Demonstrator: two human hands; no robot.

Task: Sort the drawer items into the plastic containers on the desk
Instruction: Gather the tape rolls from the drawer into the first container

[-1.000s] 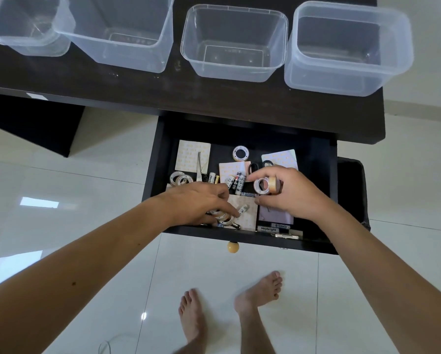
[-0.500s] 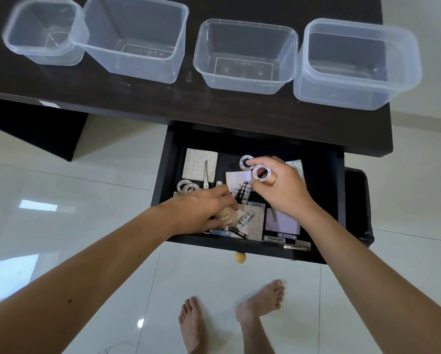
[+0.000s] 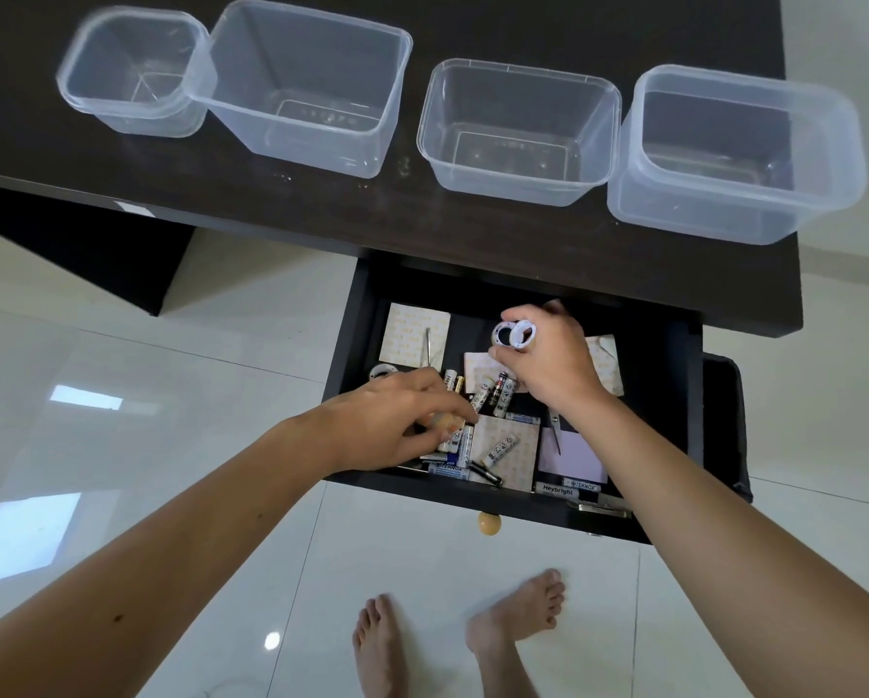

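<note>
Four clear plastic containers are lined up across the top of the frame on a dark desk (image 3: pixel 321 214): a small square container (image 3: pixel 132 73) at upper left, touching a larger deep container (image 3: pixel 304 88) just to its right, then a medium container (image 3: pixel 518 128) right of centre, and a wide container (image 3: pixel 734 148) at upper right. Nothing can be seen inside any of them. Below the desk edge, in the middle of the frame, an open black drawer (image 3: pixel 674 395) is seen, with a round knob (image 3: pixel 489 523) on its front. The right hand (image 3: pixel 553 360) is held over the drawer's upper middle, its fingers curled around small tape rolls (image 3: pixel 515 335), which are gripped between thumb and fingertips. The left hand (image 3: pixel 397 420) is lowered into the drawer's left part; its fingers are bent over a pale rounded item (image 3: pixel 445 423), but what that item is cannot be told. Loose batteries (image 3: pixel 497 390) lie between the two hands, and more lie near the drawer's front edge. A patterned pad (image 3: pixel 412 335) lies at the drawer's upper left, a lilac note pad (image 3: pixel 576 455) at its lower right with scissors (image 3: pixel 554 430) partly across it, and another tape roll (image 3: pixel 383 372) sits at the left wall. Bare feet are seen on white floor tiles at the bottom of the frame.
</note>
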